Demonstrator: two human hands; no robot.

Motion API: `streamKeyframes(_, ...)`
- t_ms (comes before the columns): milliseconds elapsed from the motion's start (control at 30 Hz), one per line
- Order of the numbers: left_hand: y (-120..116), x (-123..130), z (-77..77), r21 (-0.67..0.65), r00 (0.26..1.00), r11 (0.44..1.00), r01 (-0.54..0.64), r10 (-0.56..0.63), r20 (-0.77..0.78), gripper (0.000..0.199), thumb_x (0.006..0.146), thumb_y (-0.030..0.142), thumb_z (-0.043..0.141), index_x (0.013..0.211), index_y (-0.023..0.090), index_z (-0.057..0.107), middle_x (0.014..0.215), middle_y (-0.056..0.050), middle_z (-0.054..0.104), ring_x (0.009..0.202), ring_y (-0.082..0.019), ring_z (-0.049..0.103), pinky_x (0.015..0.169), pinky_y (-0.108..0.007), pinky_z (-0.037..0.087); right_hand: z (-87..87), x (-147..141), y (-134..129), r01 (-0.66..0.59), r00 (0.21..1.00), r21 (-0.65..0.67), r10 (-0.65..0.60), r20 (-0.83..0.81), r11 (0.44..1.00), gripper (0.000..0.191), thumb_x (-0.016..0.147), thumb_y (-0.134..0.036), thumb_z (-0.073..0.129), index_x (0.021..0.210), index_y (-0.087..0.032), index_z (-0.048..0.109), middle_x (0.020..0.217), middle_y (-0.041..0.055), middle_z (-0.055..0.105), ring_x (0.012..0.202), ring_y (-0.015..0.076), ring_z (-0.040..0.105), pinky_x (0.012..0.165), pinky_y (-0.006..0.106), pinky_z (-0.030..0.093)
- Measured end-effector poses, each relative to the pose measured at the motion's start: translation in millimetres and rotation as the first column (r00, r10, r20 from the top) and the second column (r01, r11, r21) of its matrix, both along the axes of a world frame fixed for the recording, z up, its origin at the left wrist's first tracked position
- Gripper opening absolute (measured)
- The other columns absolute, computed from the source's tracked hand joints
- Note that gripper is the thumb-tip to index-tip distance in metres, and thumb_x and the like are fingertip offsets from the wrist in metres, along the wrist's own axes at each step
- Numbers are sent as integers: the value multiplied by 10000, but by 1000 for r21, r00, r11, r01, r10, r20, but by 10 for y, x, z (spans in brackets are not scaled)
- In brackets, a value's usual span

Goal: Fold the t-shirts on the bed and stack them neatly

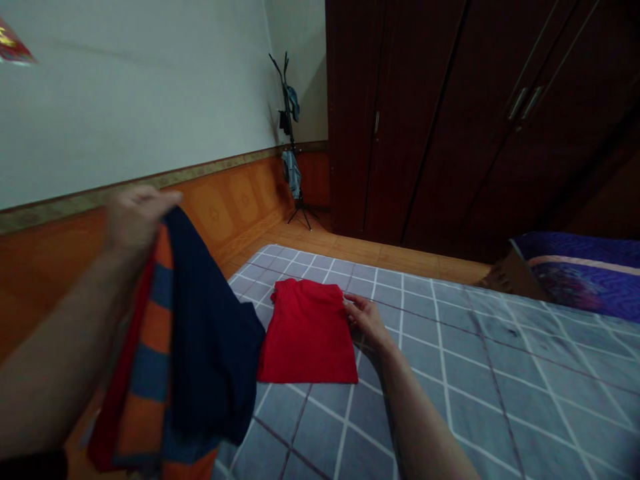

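My left hand (137, 217) is raised at the left, its fingers closed on the top of a hanging garment (207, 333). That garment shows dark blue cloth, an orange and blue striped part and a red edge; its exact kind I cannot tell. A red garment (310, 330), folded into a near-square, lies flat on the bed (440, 373). Beside its upper right corner is my right hand (365, 320), fingers stretched out, with the fingertips at the red cloth's edge.
Grey checked cloth covers the bed. A black coat stand (290, 127) with a few clothes stands in the far corner. Dark wardrobes (420, 120) line the back. At the right are a cardboard box (520, 277) and purple bedding (590, 273).
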State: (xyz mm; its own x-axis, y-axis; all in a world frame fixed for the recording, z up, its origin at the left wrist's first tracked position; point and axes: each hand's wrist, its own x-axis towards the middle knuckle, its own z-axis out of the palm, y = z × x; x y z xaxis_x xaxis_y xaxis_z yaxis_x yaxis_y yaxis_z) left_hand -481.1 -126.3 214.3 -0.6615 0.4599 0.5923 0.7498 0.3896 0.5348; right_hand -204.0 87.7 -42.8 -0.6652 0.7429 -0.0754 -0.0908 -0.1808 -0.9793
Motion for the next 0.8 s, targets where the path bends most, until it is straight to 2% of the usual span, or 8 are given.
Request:
streamKeyframes(67, 302, 16, -386, -121, 997, 992, 48, -40, 62, 220, 865, 329, 576, 803, 121, 610, 716, 6, 576, 633, -119, 549, 585, -250, 455, -1, 4, -2, -2, 1000, 5, 2, 0, 1000, 614, 622, -523, 735, 1066, -112, 632, 571, 8, 617, 422, 96, 481, 381, 197, 341)
streamKeyframes(167, 790, 65, -1145, -311, 977, 935, 168, -118, 175, 199, 700, 179, 639, 528, 150, 543, 475, 55, 436, 498, -103, 452, 477, -213, 314, 2, 10, -7, -3, 1000, 11, 3, -2, 1000, 613, 631, -532, 726, 1074, -117, 632, 591, 13, 623, 430, 96, 481, 387, 198, 342)
streamKeyframes(267, 1091, 79, -1767, -406, 954, 880, 247, -147, 261, 105, 607, 129, 632, 541, 163, 557, 485, 51, 483, 519, -118, 482, 483, -213, 298, 17, 13, -11, -15, 1000, 14, 15, 3, 1000, 598, 646, -532, 716, 1073, -121, 638, 609, 23, 632, 432, 95, 480, 385, 197, 336)
streamKeyframes(333, 1179, 45, -2013, -428, 937, 857, 287, -158, 312, 48, 621, 147, 623, 667, 161, 617, 557, 31, 567, 560, -135, 534, 503, -210, 336, 31, 9, -11, -23, 1000, 11, 23, 7, 1000, 591, 654, -527, 713, 1077, -121, 638, 621, 28, 638, 437, 95, 483, 386, 196, 335)
streamKeyframes(467, 1269, -69, -2205, -428, 891, 820, 380, -200, 408, 252, 725, 207, 560, 953, 152, 653, 754, -33, 686, 692, -168, 631, 586, -222, 435, 48, -11, -4, -28, 999, -4, 28, 20, 1000, 600, 653, -513, 714, 1085, -106, 630, 616, 30, 637, 447, 99, 492, 392, 196, 337)
streamKeyframes(633, 1275, -49, -2158, -414, 815, 749, 517, -283, 506, 228, 773, 251, 531, 913, 172, 693, 879, -62, 717, 897, -215, 650, 707, -252, 476, 33, -21, 7, -24, 999, -12, 25, 48, 1000, 600, 642, -516, 719, 1072, -107, 630, 599, 20, 626, 433, 104, 485, 382, 207, 341)
streamKeyframes(733, 1104, 64, -2056, -394, 710, 633, 666, -375, 596, 225, 759, 325, 590, 877, 181, 717, 885, -49, 723, 900, -211, 653, 731, -248, 482, 25, -15, 3, -17, 998, -12, 17, 56, 1000, 579, 652, -517, 711, 1064, -117, 633, 615, 23, 635, 442, 108, 494, 392, 214, 346)
streamKeyframes(800, 970, 127, -2013, -390, 624, 519, 760, -415, 662, 227, 630, 342, 728, 782, 174, 730, 800, -36, 725, 804, -206, 664, 699, -238, 490, 26, -12, -2, -14, 998, -11, 14, 55, 1000, 555, 661, -505, 708, 1057, -122, 639, 630, 28, 643, 460, 110, 505, 406, 214, 348)
